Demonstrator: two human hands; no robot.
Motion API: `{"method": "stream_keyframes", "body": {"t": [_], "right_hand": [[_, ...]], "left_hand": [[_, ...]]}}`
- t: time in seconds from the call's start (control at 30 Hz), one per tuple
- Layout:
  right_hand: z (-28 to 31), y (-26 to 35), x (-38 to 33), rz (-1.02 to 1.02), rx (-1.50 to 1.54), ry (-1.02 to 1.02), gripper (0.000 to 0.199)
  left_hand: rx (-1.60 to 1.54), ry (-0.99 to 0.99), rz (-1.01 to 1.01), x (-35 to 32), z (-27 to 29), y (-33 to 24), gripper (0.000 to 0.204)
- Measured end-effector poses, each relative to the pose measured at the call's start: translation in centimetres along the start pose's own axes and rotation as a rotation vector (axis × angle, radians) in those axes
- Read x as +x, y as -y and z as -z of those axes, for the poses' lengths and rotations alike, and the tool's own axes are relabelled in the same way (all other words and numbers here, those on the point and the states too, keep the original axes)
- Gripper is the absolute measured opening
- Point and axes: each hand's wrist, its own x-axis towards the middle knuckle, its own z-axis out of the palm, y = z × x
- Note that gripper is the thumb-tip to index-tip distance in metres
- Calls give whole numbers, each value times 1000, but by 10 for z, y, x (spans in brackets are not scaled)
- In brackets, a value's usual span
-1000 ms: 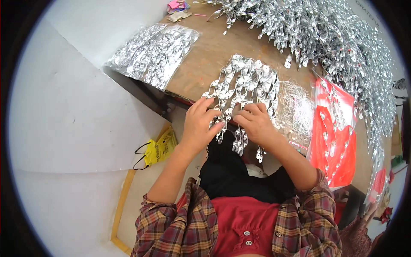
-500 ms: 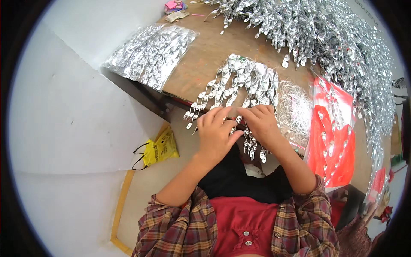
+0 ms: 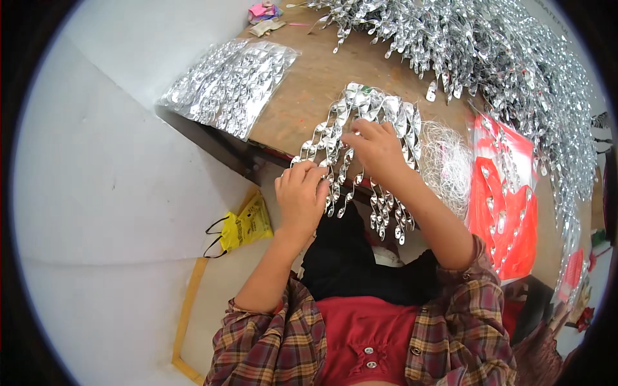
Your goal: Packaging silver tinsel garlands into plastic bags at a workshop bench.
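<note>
A bunch of shiny silver spiral strands lies on the brown table, its lower ends hanging over the front edge. My left hand is at the bunch's left side, below the edge, fingers curled round the end of a silver spiral strand. Higher up, my right hand reaches over the middle of the bunch. Its thumb and forefinger close on a silver spiral strand; the exact grip is partly hidden by the fingers. Several other strands dangle below my right wrist.
A clear bag of silver spirals lies at the table's left corner. Tangled white thread and red-and-clear packaging lie to the right. A large heap of silver strands covers the far right. A yellow bag stands on the floor.
Both hands were close together at the table edge. My left hand has moved left and slightly down, my right hand up over the bunch. The left strands have shifted right.
</note>
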Motion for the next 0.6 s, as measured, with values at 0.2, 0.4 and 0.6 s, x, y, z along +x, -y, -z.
{"method": "stream_keyframes", "body": {"t": [0.2, 0.4, 0.6], "right_hand": [[-5, -12, 9, 31, -204, 208, 25], [-2, -18, 8, 72, -85, 122, 19], [13, -29, -11, 25, -59, 107, 17]], "left_hand": [[-185, 5, 95, 3, 4, 11, 24], [-240, -69, 159, 9, 8, 17, 21], [-257, -25, 158, 7, 10, 25, 20]]}}
